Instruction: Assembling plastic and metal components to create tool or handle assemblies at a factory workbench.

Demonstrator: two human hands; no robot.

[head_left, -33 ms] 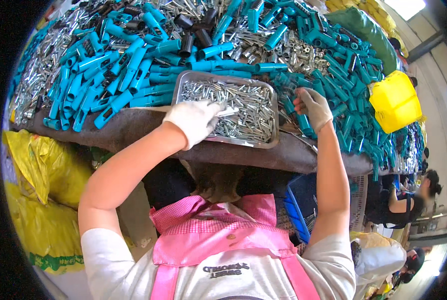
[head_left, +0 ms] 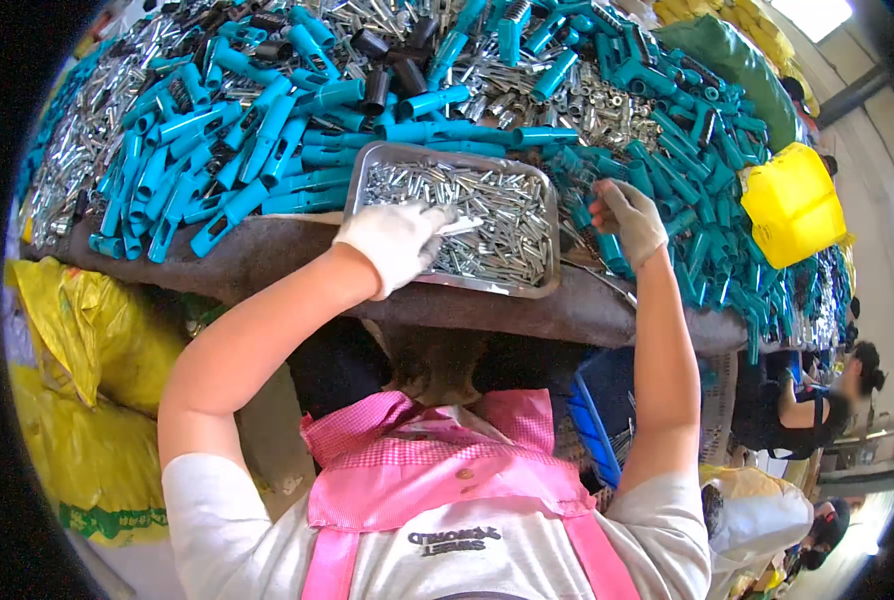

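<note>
My left hand (head_left: 392, 245), in a white glove, reaches over the near left part of a metal tray (head_left: 367, 160). Its fingers are closed together on the slim metal pins (head_left: 497, 240) heaped there. A pale, bright piece shows at the fingertips, too small to name. To the right of the tray my right hand (head_left: 629, 222) hovers at the teal tubular parts (head_left: 687, 220). Its glove leaves some fingertips bare. The fingers are curled in, and what they hold, if anything, is hidden. A clear, see-through item (head_left: 572, 165) lies just left of them.
Teal housings (head_left: 257, 140), black sleeves (head_left: 375, 90) and loose metal pieces (head_left: 607, 120) cover the bench behind the tray. A yellow container (head_left: 792, 205) stands at the right. Yellow sacks (head_left: 107, 340) lie at the left, a blue crate (head_left: 595, 425) below. Another person (head_left: 817, 405) works at far right.
</note>
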